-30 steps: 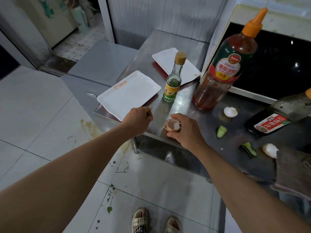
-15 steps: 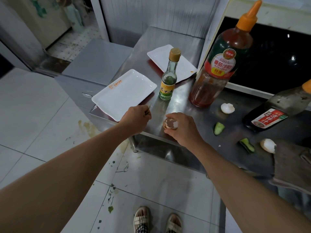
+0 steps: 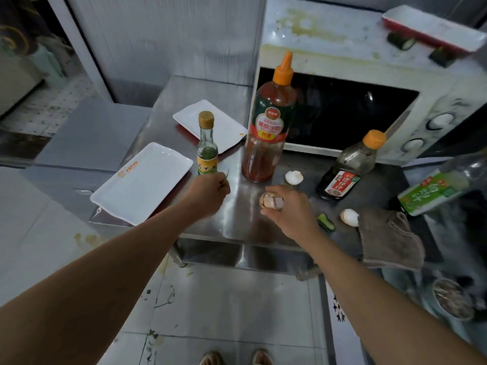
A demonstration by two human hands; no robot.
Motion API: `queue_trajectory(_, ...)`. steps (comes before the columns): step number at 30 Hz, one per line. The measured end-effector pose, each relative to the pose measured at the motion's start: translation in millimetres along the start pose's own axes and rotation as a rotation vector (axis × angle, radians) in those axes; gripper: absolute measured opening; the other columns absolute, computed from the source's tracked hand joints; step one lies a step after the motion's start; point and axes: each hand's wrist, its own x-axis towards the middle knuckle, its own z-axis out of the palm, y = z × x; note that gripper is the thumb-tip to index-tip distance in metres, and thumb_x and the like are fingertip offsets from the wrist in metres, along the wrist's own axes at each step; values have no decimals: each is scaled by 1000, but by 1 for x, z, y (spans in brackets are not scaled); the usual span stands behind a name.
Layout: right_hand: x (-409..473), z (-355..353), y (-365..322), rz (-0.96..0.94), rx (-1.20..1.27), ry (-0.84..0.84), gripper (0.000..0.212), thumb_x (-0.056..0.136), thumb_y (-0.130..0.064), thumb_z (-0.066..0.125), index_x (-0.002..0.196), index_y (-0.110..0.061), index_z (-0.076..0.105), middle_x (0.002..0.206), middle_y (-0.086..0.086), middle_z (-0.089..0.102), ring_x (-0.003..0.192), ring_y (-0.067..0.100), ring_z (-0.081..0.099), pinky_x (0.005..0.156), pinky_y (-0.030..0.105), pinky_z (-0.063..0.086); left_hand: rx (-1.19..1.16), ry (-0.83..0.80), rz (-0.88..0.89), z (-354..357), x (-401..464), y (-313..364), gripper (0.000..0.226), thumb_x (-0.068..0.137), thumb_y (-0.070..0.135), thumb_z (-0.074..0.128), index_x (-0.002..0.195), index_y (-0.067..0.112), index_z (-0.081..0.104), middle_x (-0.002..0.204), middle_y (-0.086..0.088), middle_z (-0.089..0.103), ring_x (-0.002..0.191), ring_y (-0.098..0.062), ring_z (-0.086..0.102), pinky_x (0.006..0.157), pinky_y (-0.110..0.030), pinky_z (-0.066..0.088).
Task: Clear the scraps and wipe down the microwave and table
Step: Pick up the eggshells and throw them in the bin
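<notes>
Eggshell [image 3: 272,201] scraps: I pinch one in my right hand [image 3: 286,209] at table [image 3: 237,219] centre; left hand [image 3: 208,191] curls on a green sliver. Shells at 1 and 3 o'clock, cloth [image 3: 387,238], microwave [image 3: 342,64] stains remain.

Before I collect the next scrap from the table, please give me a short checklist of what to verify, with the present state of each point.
1. Right hand holds the brown eggshell firmly: ok.
2. Left hand is free for more scraps: not ok, it pinches a thin green scrap.
3. White eggshell beside the ketchup bottle lies unobstructed: ok.
4. Cucumber piece and second white eggshell lie clear of the cloth: ok, though close.
5. A bin for scraps is in view: cannot tell.
6. Microwave top is free of scraps: not ok.
</notes>
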Motion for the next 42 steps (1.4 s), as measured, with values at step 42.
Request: queue_trajectory(42,61,-34,85,-40,-166,15,41,86,-10,63,124,-4,51,122,18,53,113,32,51,88,32,40,57,-126,-80,72,20,59,15,93,12,48,97,13,63,96,-6,62,86,-20,56,73,-27,43)
